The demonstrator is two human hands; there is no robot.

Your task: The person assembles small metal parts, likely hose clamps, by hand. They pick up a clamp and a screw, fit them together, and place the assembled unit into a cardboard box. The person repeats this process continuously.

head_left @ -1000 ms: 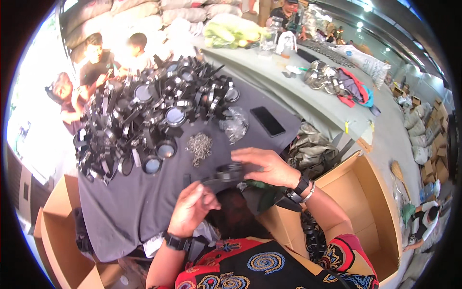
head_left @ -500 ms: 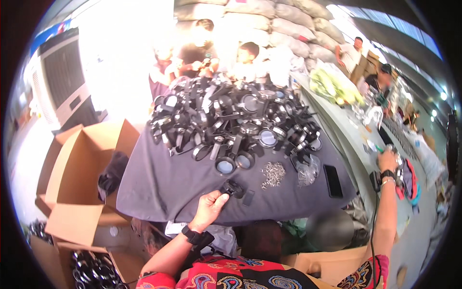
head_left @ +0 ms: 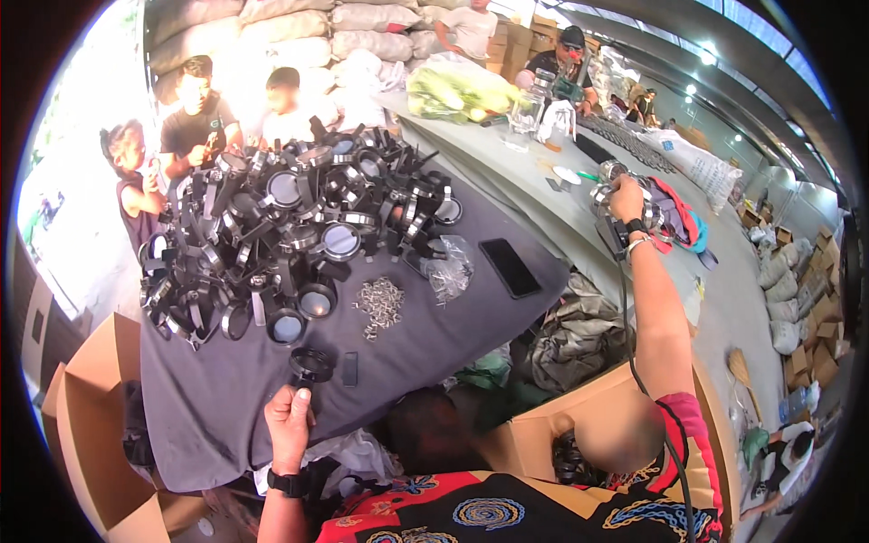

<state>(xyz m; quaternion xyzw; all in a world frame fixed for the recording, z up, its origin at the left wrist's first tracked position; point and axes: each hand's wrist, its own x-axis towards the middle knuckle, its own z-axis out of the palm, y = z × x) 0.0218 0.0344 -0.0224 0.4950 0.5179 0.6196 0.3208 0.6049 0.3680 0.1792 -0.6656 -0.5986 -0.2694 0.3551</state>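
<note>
My left hand (head_left: 288,423) is closed round the short handle of a black ring-headed piece (head_left: 311,364), shaped like a magnifying glass, held over the front of the dark cloth-covered table (head_left: 389,366). Beside it lies a small dark rectangular piece (head_left: 350,369). Farther back rises a big heap of similar black pieces (head_left: 272,226), some with glassy discs. My right hand (head_left: 626,199) reaches far right to the grey side table, fingers curled at shiny round metal parts (head_left: 602,193). A black corded object (head_left: 611,237) is by its wrist; what the fingers grip is unclear.
Small metal parts (head_left: 378,306), a clear plastic bag (head_left: 448,270) and a phone (head_left: 510,268) lie on the cloth. A black cable (head_left: 634,362) hangs along my right arm. Cardboard boxes (head_left: 100,398) stand left and near my lap. Several people sit or stand beyond the tables.
The view has swung right, so the tables appear farther left. The ring of the piece in my left hand now shows its face more openly. My right hand remains at the metal parts.
</note>
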